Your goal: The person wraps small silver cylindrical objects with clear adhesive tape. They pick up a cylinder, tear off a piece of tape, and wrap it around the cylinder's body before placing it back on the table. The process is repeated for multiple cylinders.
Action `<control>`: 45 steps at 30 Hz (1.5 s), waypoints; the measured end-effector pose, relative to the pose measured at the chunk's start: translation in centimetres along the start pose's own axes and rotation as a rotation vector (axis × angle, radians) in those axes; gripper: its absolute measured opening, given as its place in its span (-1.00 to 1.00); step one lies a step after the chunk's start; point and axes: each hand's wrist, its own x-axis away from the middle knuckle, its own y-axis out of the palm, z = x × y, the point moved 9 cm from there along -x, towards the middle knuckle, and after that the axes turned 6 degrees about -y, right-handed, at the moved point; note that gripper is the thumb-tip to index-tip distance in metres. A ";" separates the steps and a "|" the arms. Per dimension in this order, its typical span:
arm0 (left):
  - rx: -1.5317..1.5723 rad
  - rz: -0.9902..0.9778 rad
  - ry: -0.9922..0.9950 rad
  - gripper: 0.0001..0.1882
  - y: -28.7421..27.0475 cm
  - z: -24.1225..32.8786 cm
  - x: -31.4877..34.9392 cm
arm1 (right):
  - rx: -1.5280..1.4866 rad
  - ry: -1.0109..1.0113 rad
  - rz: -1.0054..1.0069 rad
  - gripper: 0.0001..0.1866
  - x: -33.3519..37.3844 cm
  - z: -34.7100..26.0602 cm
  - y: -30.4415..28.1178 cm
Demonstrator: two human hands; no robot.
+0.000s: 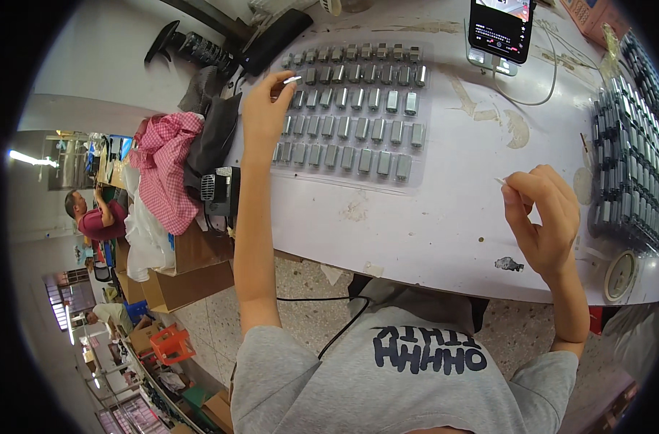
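My left hand is the near one to the clear tray of metal blocks, which lies flat on the white surface. That grip is pinched on a small silver piece, right over the tray's far left part. The piece lies mostly sideways, but the blocks point away from me, so the two cross. Most of the blocks sit to the right of this grip and closer to my body. My right hand is up too, well apart from the tray on its right side, near the stacked trays. Its grip looks pinched on a thin white bit, too small for me to tell what it is.
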 end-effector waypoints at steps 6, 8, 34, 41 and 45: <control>-0.047 0.091 0.011 -0.77 -0.3 -0.6 0.0 | 0.008 0.006 0.008 -0.82 0.0 0.1 0.1; -0.093 0.094 0.004 -0.77 -0.2 -0.4 -0.1 | 0.018 0.006 -0.001 -0.82 0.1 0.1 0.1; -0.689 0.148 0.160 -0.87 1.1 1.2 -2.8 | 0.048 -0.036 -0.032 -0.83 -0.2 -0.4 -0.1; -0.746 0.222 0.192 -0.88 0.8 1.9 -2.1 | 0.050 -0.023 -0.052 -0.83 -0.1 -0.3 0.0; -0.785 0.233 0.265 -0.89 1.3 2.6 -1.3 | 0.014 0.089 0.002 -0.88 0.1 0.5 -0.2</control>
